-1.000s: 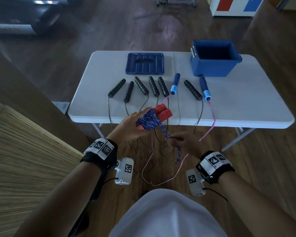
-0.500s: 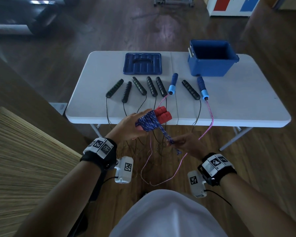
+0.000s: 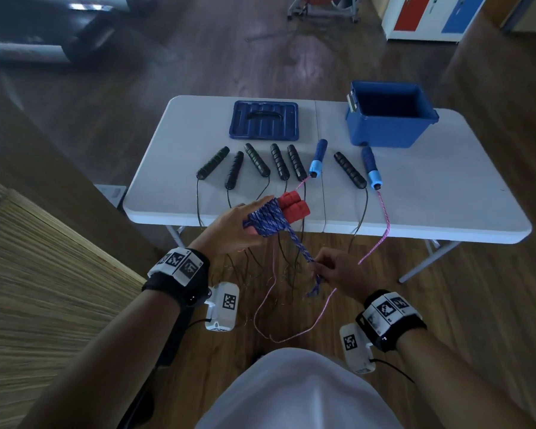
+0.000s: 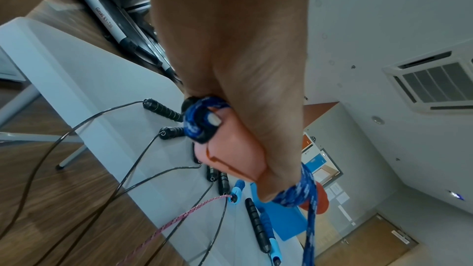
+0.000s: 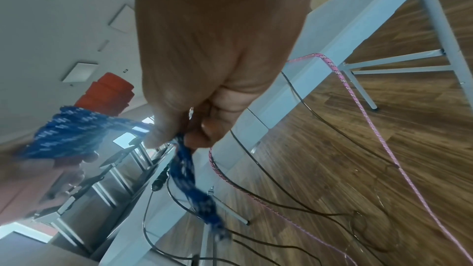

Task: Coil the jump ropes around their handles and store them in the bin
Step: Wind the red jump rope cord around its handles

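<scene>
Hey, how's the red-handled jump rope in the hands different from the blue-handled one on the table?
The red-handled rope is held in the air, gripped by the left hand; the blue-handled rope lies on the table. The red-handled one's blue cord is mostly coiled round its paired handles, its tail pinched by the right hand; the blue-handled one's pink cord hangs loose, handles apart. Both have braided cords.

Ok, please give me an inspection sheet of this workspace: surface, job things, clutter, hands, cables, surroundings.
Surface: white folding table.
Job's things: red handles wrapped in blue rope; six black handles, two blue handles with pink rope; open blue bin, lid beside it.
Clutter: nothing seen.
Hands: left hand holds the red handles; right hand pinches the blue rope's loose tail.
Cables: thin black ropes hang off the table edge.
Surroundings: wooden floor.
</scene>
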